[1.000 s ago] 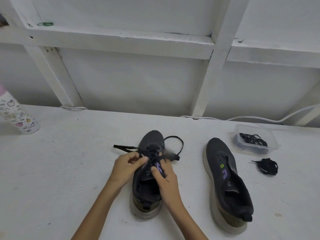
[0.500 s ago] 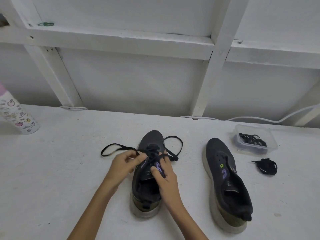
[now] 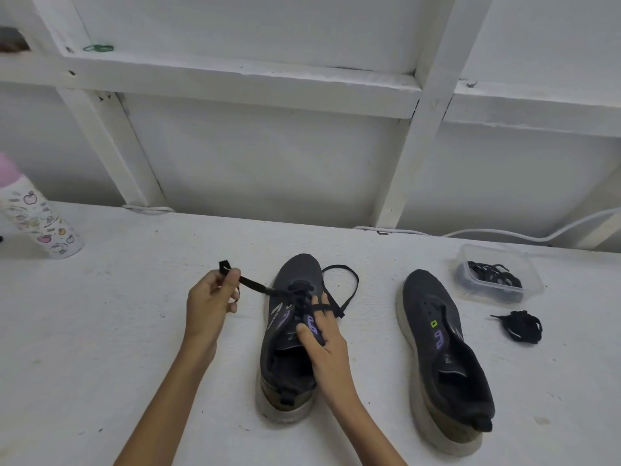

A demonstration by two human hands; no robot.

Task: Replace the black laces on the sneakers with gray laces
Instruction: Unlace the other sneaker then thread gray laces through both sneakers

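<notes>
While pinching the end of the lace (image 3: 253, 284) in a closed left hand (image 3: 210, 299) grip, holds that flat black strand taut, out from the toe-end eyelets of the left shoe (image 3: 297, 269). Presses its tongue with a flat, open right hand (image 3: 324, 338) grip, lace loop across the fingers. On the white desk (image 3: 134, 348), two dark shoes, toes away; right shoe (image 3: 433, 297) unlaced. Beyond: one tub (image 3: 536, 284) of dark laces, one loose black bundle (image 3: 521, 326). Far left, one bottle (image 3: 37, 223).

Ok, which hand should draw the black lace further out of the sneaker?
Probably the left hand: it pinches the black lace end, taut from the sneaker; the right hand rests on it.
</notes>
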